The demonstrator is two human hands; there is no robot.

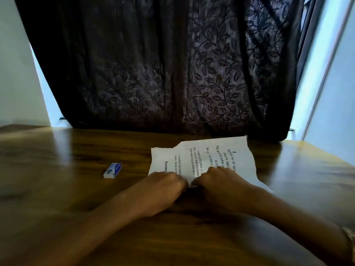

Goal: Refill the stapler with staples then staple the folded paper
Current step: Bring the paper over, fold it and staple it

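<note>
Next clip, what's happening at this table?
A person has both hands on the near edge of a printed sheet of paper lying on a wooden table. The left hand and right hand meet at the sheet's edge, apparently folding or pinching it. A small white and blue box, perhaps staples, lies untouched to the left. No stapler is visible.

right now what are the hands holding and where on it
Both hands, left hand and right hand, pinch the printed paper at the middle of its near edge; whether a stapler sits under them cannot be told.
</note>
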